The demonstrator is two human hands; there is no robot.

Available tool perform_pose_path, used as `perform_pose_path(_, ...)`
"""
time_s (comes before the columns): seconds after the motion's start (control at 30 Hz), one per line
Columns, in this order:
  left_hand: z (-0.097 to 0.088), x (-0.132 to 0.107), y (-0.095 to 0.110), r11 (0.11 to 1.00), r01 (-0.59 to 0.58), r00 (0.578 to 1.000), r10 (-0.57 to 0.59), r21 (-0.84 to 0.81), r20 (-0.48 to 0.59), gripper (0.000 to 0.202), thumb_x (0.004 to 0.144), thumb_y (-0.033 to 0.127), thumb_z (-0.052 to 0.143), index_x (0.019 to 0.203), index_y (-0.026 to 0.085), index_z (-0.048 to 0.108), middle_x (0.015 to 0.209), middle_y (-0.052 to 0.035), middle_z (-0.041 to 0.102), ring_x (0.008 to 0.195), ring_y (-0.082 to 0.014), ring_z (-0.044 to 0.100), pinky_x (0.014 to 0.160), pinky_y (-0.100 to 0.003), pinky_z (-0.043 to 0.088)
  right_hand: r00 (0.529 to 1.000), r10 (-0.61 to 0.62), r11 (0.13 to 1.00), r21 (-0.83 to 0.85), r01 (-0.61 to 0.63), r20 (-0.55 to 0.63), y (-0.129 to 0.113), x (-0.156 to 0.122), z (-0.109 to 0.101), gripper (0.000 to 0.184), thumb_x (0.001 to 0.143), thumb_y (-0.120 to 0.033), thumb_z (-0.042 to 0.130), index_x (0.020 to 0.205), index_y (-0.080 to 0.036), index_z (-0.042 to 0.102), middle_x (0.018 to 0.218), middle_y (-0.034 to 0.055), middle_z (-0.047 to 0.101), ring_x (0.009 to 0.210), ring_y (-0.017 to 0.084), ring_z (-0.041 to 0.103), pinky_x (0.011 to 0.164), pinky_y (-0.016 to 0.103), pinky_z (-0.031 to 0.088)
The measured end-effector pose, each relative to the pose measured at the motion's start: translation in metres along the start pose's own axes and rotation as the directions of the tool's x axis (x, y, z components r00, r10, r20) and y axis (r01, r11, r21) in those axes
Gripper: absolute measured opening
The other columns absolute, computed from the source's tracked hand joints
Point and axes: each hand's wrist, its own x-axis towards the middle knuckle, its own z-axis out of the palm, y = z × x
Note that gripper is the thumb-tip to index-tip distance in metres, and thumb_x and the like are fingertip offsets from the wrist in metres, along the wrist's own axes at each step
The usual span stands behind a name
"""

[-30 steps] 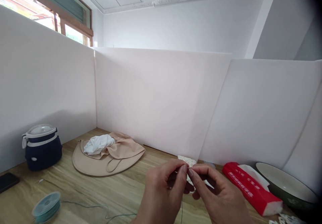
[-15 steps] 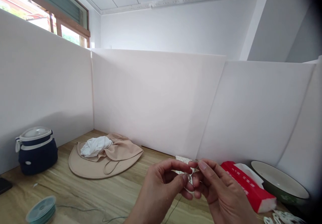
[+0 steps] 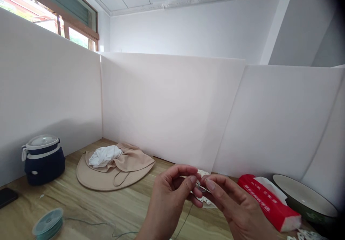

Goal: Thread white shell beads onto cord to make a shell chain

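Left hand [image 3: 169,202] and right hand [image 3: 237,205] have lifted a little since the last frame and eased slightly apart, but they are still together, with fingertips pinching a thin metal piece [image 3: 202,187]. It's too small to tell more. Going left to right: phone [image 3: 7,197] at the bench's left edge, navy lidded pot [image 3: 43,164] near the back-left corner, and teal spool [image 3: 48,222] at the front edge. Thread [image 3: 88,223] runs from the spool toward my hands. Beige hat [image 3: 113,175] lies at the back edge with white cloth [image 3: 105,155] on it. White lace [image 3: 204,172] sits just behind my hands at the back edge. Then red tissue box [image 3: 269,204], green bowl [image 3: 304,200] in the back-right corner, and white bits [image 3: 306,235] at the front-right.
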Motion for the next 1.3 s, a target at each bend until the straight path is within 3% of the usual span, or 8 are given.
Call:
perform_pose_path(0.33,0.001,-0.002,0.0,0.997,-0.029,1.0,0.03,0.067,-0.008,0.021,0.079,0.027,0.067,0.091,0.01,0.066,0.061,-0.0014,0.064,0.053,-0.0109,0.059,0.054,-0.023,0.053,0.984,-0.176,0.98,-0.087,0.177,0.024,0.0,-0.001,0.003,0.011,0.073,-0.034,0.074,0.075,-0.024,0.074,0.087,0.0015,0.075,0.087,0.018,0.068,0.077,0.017,0.053)
perform_pose_path(0.47,-0.002,0.0,-0.003,0.997,-0.006,1.0,0.006,0.08,-0.008,0.039,0.079,0.03,0.067,0.114,0.014,0.061,0.063,0.0007,0.062,0.055,-0.0118,0.06,0.054,-0.026,0.053,0.988,-0.134,0.99,-0.053,0.13,-0.076,0.001,-0.002,0.002,0.014,0.072,-0.037,0.074,0.076,-0.024,0.073,0.09,0.0018,0.076,0.088,0.017,0.068,0.077,0.017,0.053)
perform_pose_path(0.6,-0.004,0.002,-0.009,0.995,0.006,0.999,-0.01,0.099,0.044,0.029,0.074,0.03,0.072,0.098,0.013,0.069,0.07,-0.0018,0.064,0.052,-0.0097,0.059,0.053,-0.024,0.053,0.994,-0.069,0.996,0.043,0.073,-0.085,0.001,-0.002,0.0,0.018,0.073,-0.038,0.075,0.081,-0.022,0.074,0.09,0.0031,0.075,0.088,0.018,0.067,0.078,0.019,0.052)
perform_pose_path(0.8,-0.004,0.002,-0.008,0.998,-0.007,0.997,0.002,0.065,0.075,0.024,0.075,0.029,0.072,0.092,0.012,0.072,0.077,-0.006,0.067,0.063,-0.0124,0.06,0.054,-0.023,0.054,0.997,0.035,0.934,0.353,-0.059,0.074,0.0,0.001,0.001,0.015,0.076,-0.035,0.073,0.079,-0.02,0.073,0.091,0.0053,0.073,0.092,0.02,0.065,0.085,0.028,0.052)
perform_pose_path(0.97,-0.006,0.003,-0.007,0.988,-0.042,0.999,0.038,0.146,0.03,0.022,0.075,0.03,0.072,0.089,0.014,0.071,0.07,-0.0032,0.067,0.055,-0.0101,0.059,0.052,-0.022,0.052,0.997,0.066,0.941,0.331,-0.072,0.028,0.001,0.002,0.0,0.02,0.071,-0.039,0.076,0.078,-0.02,0.073,0.093,0.0051,0.071,0.094,0.023,0.063,0.089,0.035,0.05)
perform_pose_path(1.07,-0.005,0.003,-0.006,0.986,-0.036,0.999,0.038,0.165,-0.01,0.021,0.075,0.029,0.072,0.089,0.012,0.071,0.069,-0.0038,0.067,0.059,-0.0122,0.061,0.055,-0.023,0.053,0.994,0.024,0.988,0.155,-0.006,-0.109,0.001,0.001,-0.001,0.024,0.069,-0.042,0.076,0.078,-0.021,0.073,0.079,0.0025,0.07,0.076,0.016,0.061,0.07,0.022,0.053)
perform_pose_path(1.17,-0.003,0.002,-0.004,0.996,-0.008,1.0,0.008,0.09,0.004,0.021,0.073,0.027,0.073,0.085,0.011,0.07,0.075,-0.0063,0.068,0.063,-0.0146,0.063,0.056,-0.025,0.054,0.995,-0.02,0.991,0.132,0.033,-0.101,-0.002,-0.001,0.0,0.025,0.071,-0.045,0.074,0.076,-0.02,0.072,0.061,-0.0001,0.061,0.054,0.011,0.049,0.047,0.018,0.046)
perform_pose_path(1.3,0.0,0.002,-0.003,0.999,0.025,0.999,-0.026,0.046,0.028,0.021,0.073,0.027,0.074,0.084,0.01,0.068,0.069,-0.0061,0.069,0.061,-0.0151,0.064,0.058,-0.027,0.054,0.996,-0.048,0.97,0.233,0.063,-0.07,-0.005,-0.004,0.004,0.023,0.073,-0.044,0.072,0.075,-0.021,0.069,0.074,0.0021,0.063,0.053,0.011,0.049,0.042,0.021,0.044)
